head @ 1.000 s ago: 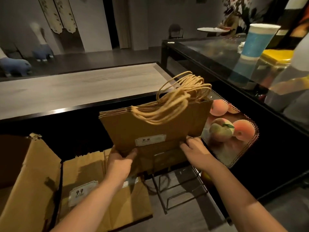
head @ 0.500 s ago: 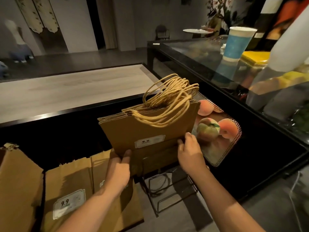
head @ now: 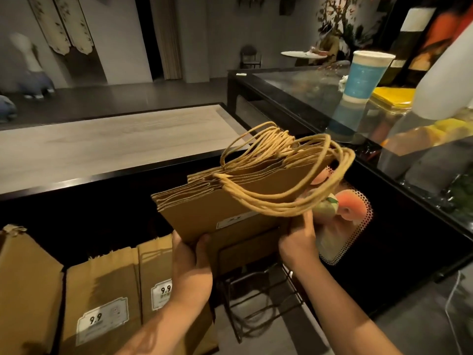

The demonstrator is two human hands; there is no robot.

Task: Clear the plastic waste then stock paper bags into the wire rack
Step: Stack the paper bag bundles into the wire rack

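Basically both hands, left hand (head: 190, 262) and right hand (head: 298, 242), pinch the bag stack's (head: 222, 211) bottom corners; light, floppy paper, handles flop above grip, rack (head: 258, 295) below.

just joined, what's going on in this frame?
A person is stocking paper bags. Both hands hold one stack of flat brown paper bags with twine handles: the left hand grips its lower left corner, the right hand its lower right edge. The stack is tilted over a black wire rack, its bottom edge at the rack's top. More bags with 9.9 labels stand to the left.
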